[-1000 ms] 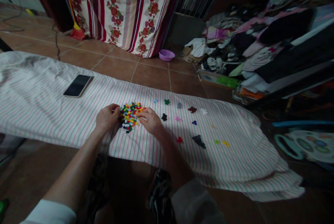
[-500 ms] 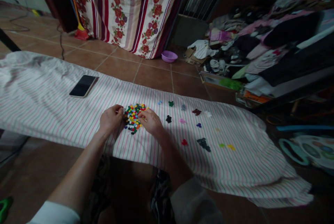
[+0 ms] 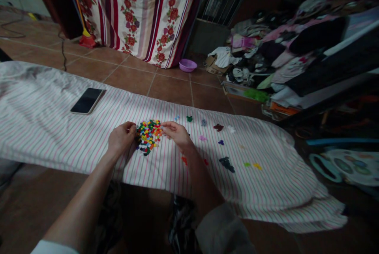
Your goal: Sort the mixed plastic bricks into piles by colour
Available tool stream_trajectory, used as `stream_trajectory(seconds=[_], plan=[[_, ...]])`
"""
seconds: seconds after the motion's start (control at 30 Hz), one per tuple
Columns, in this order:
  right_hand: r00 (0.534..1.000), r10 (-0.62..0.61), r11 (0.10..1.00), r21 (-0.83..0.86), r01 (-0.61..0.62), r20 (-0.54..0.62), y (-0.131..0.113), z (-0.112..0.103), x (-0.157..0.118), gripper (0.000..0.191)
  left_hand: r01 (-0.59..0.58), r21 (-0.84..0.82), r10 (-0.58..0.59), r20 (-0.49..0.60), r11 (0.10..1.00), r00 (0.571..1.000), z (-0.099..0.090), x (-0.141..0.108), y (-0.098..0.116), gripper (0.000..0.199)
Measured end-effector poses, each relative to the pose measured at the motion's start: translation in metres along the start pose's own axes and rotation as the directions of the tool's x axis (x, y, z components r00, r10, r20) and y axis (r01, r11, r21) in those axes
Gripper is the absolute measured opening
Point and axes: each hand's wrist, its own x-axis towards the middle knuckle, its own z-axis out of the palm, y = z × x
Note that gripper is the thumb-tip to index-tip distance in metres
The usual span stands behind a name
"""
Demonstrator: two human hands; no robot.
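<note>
No readable lettering, numbers or signs
The smartphone's (image 3: 87, 101) screen is dark; the curtain (image 3: 145, 13) carries printed roses and stripes, the tablecloth (image 3: 97, 139) plain lines. Any marks on the small coloured pieces (image 3: 148, 136), the cardboard box (image 3: 212, 66) or the printed pink garment (image 3: 291, 71) are too small or dim to make out.

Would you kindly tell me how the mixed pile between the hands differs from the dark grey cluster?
The mixed pile shows many colours; the dark grey cluster shows just one. The mixed pile spreads over more area; the dark grey cluster is smaller. Both lie on the striped cloth.
</note>
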Motion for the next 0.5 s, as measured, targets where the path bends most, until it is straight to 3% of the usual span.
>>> stream_trajectory(seconds=[0.27,0.4,0.5], plan=[[0.996,0.002,0.995,0.099,0.007,-0.091,-0.006,-0.030,-0.001,0.025,-0.008,0.025,0.008,-0.022,1.000,1.000,0.003,0.000,0.003,0.040],[0.970,0.042,0.978,0.207,0.008,-0.238,-0.006,-0.063,0.003,0.024,-0.003,0.024,0.004,-0.046,1.000,0.999,0.003,0.000,0.006,0.040],[0.911,0.086,0.945,0.322,0.053,-0.403,-0.004,-0.089,0.006,0.019,0.005,-0.018,-0.006,-0.053,1.000,0.999,0.005,0.000,0.006,0.041]])
